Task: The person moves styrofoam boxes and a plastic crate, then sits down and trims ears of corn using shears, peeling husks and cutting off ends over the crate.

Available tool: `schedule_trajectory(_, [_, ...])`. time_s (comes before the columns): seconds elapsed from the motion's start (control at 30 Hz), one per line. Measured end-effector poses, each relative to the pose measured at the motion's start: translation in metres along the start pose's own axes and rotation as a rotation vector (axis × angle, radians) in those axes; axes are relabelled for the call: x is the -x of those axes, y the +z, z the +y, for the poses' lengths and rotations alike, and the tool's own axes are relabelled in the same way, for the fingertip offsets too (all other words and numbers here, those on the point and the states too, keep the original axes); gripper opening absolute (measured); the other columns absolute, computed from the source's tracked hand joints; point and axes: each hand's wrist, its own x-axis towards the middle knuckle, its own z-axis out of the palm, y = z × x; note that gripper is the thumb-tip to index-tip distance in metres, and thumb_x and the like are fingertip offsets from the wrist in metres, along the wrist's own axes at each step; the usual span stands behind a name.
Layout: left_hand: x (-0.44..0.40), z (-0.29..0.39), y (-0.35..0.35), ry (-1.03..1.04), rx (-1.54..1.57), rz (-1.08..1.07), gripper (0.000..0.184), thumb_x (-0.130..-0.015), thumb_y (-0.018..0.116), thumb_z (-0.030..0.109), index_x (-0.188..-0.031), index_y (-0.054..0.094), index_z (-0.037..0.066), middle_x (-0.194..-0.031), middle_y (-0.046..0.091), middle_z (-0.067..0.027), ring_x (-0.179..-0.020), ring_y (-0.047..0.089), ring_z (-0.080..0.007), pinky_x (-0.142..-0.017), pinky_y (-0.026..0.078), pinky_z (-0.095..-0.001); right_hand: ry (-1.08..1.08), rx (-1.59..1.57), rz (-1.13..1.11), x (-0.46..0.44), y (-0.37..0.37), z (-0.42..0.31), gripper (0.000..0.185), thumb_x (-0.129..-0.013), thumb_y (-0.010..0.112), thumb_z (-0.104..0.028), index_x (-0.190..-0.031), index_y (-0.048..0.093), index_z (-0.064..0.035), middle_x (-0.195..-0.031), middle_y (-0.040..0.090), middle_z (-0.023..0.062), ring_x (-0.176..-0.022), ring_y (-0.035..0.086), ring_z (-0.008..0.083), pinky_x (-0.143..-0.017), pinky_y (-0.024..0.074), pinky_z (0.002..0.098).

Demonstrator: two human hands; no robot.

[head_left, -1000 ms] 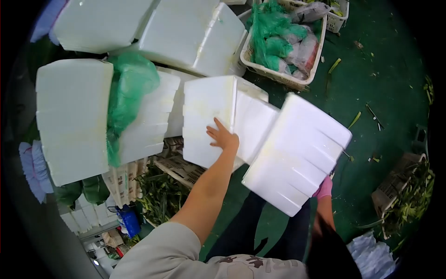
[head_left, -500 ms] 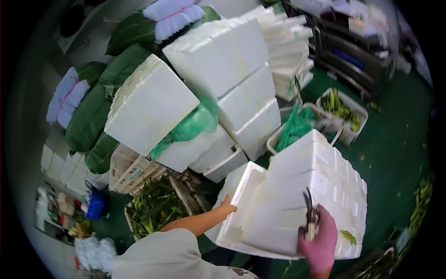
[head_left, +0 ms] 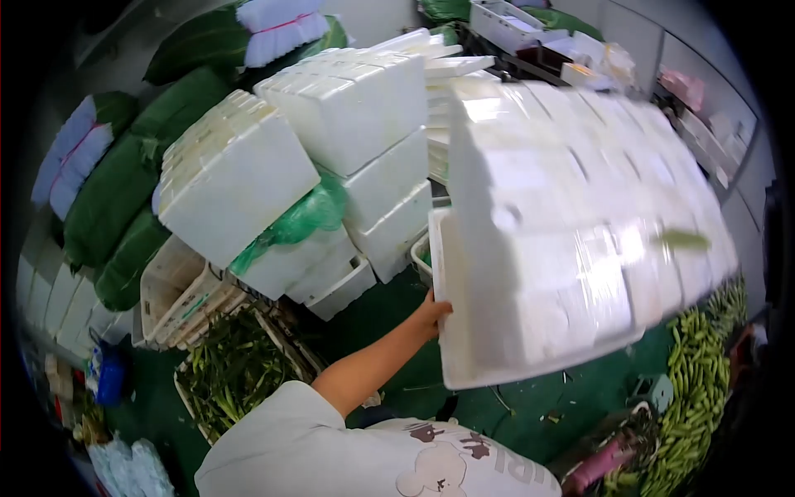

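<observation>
Our bare left hand pinches the rim of a bulky, ribbed white foam box tilted in front of us, right of stacked white foam boxes; our pink-gloved right hand (low, partly hidden) shows too little to tell its grip

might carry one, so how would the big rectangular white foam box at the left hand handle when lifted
The big rectangular white foam box is probably light for its bulk, since foam weighs little and the left hand grips just its edge. It looks stiff: its walls show no sag. Glossy highlights suggest it could be slippery.
</observation>
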Motion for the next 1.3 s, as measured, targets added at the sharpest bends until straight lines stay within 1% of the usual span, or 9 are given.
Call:
schedule_trajectory(0.1, [-0.028,0.015,0.026,-0.075,-0.02,-0.057,0.071,-0.072,0.058,-0.003,-0.14,0.041,0.01,-0.132,0.054,-0.0181,-0.125,0.052,-0.036,-0.104,0.045,-0.0578,0.788,-0.412,-0.296,-0.002,0.021,0.125,0.048,-0.089,0.058,-0.039,-0.125,0.059,-0.0059,-0.11,0.061,0.0142,-0.097,0.059,0.0285,-0.087,0.0481,0.041])
schedule_trajectory(0.33, [-0.008,0.124,0.091,-0.193,-0.135,-0.334,0.064,-0.076,0.058,0.011,-0.138,0.043,0.003,-0.13,0.055,-0.0222,-0.121,0.054,-0.044,-0.1,0.043,-0.0663,0.897,-1.045,-0.632,0.005,0.172,0.077,0.039,-0.09,0.067,-0.048,-0.116,0.057,-0.0206,-0.107,0.061,0.0043,-0.105,0.055,0.0222,-0.087,0.0463,0.0418])
schedule_trajectory(0.5, [0.063,0.172,0.144,-0.139,-0.517,-0.098,0.056,-0.071,0.067,0.031,-0.123,0.056,0.016,-0.115,0.06,-0.0117,-0.102,0.057,-0.0332,-0.078,0.05,-0.062,0.375,-0.819,-0.541,-0.053,0.278,-0.003,0.08,-0.08,0.058,-0.075,-0.132,0.052,-0.0141,-0.114,0.059,0.0046,-0.109,0.05,0.0261,-0.094,0.0336,0.0668])
schedule_trajectory(0.67, [0.033,0.263,0.193,-0.063,-0.739,-0.022,0.043,-0.068,0.065,0.029,-0.102,0.055,0.005,-0.073,0.049,-0.0128,-0.058,0.051,-0.0288,-0.064,0.056,-0.0565,-0.009,-0.818,-0.613,-0.046,0.248,-0.167,0.068,-0.097,0.057,-0.043,-0.15,0.037,-0.006,-0.141,0.05,0.0139,-0.128,0.049,0.0264,-0.094,0.0458,0.0362])
schedule_trajectory(0.73, [0.024,0.318,0.192,0.269,-1.022,-0.421,0.051,-0.071,0.068,0.034,-0.107,0.052,0.001,-0.083,0.056,-0.0185,-0.071,0.06,-0.0326,-0.069,0.058,-0.055,-0.12,-0.878,-0.578,-0.032,0.244,-0.239,0.064,-0.096,0.06,-0.037,-0.148,0.04,-0.0067,-0.129,0.056,0.0084,-0.108,0.059,0.0149,-0.036,0.0375,0.0197])
schedule_trajectory(1.0, [0.18,0.586,0.199,0.42,-0.982,-0.074,0.049,-0.08,0.073,0.027,-0.119,0.055,0.004,-0.109,0.065,-0.0149,-0.097,0.066,-0.0264,-0.091,0.054,-0.0404,-0.69,-0.883,-0.747,-0.056,0.327,-0.516,0.074,-0.089,0.066,-0.047,-0.14,0.047,0.0025,-0.134,0.053,0.0172,-0.118,0.055,0.0211,-0.099,0.0432,0.0308])
schedule_trajectory(1.1, [0.219,0.675,0.167,0.353,-0.877,0.063,0.047,-0.083,0.074,0.023,-0.123,0.056,0.006,-0.118,0.067,-0.012,-0.105,0.067,-0.0228,-0.098,0.052,-0.0346,-0.671,-0.944,-0.812,0.058,0.33,-0.608,0.07,-0.083,0.072,-0.049,-0.126,0.056,0.0036,-0.112,0.062,0.017,-0.077,0.063,0.016,-0.074,0.0493,0.0297])
schedule_trajectory(1.13, [0.235,0.692,0.147,0.563,-0.939,-0.097,0.06,-0.091,0.044,0.051,-0.134,0.047,0.009,-0.134,0.053,-0.0261,-0.118,0.055,-0.0481,-0.09,0.051,-0.0635,-0.704,-0.98,-0.778,0.084,0.352,-0.635,0.066,-0.082,0.073,-0.048,-0.122,0.058,0.0031,-0.106,0.063,0.0148,-0.076,0.062,0.0158,-0.073,0.0481,0.0291])
schedule_trajectory(1.3, [0.293,0.814,0.046,0.627,-1.086,0.236,0.075,-0.088,0.049,0.056,-0.138,0.044,0.0,-0.131,0.05,-0.0357,-0.105,0.063,-0.0475,-0.074,0.062,-0.0427,-0.854,-1.22,-0.589,0.231,0.486,-0.749,0.047,-0.083,0.074,-0.039,-0.108,0.066,0.0003,-0.091,0.067,0.008,-0.077,0.059,0.015,-0.071,0.046,0.03])
